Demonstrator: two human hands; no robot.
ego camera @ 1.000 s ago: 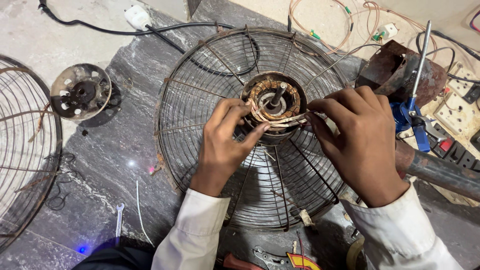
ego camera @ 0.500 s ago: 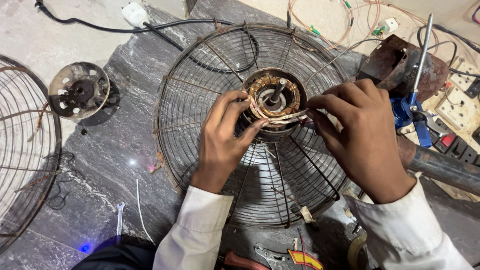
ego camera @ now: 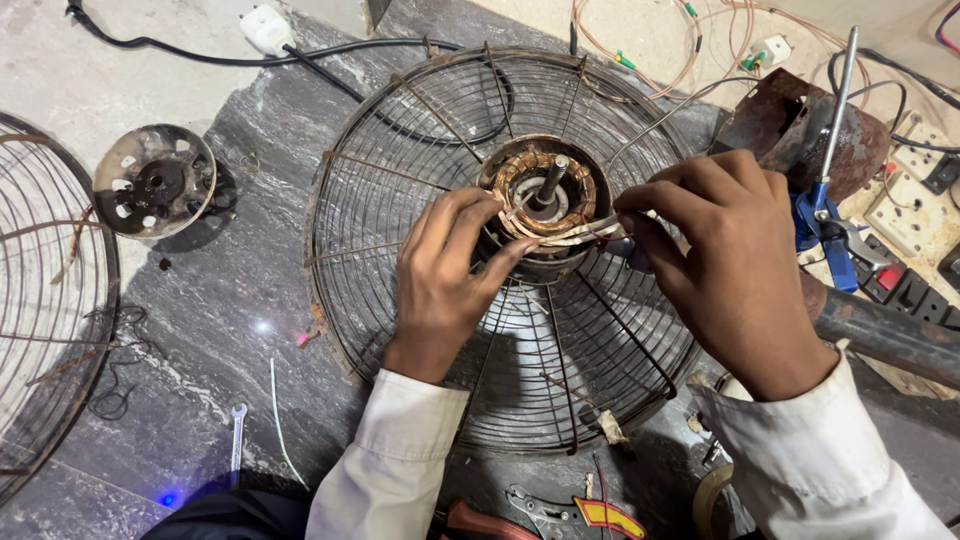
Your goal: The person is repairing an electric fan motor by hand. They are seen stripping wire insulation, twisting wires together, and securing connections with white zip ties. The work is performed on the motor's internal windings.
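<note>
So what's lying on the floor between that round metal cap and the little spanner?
In the head view, between the round metal cap and the spanner, only bare dark stone floor shows.

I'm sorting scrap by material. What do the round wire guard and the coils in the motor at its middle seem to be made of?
The wire guard looks like steel wire: thin bars, brown with rust, most of the finish gone. The coils look like copper winding: orange-brown glossy strands bundled in a ring around the shaft. The left hand and right hand hold pale leads at the motor; their core cannot be seen.
</note>
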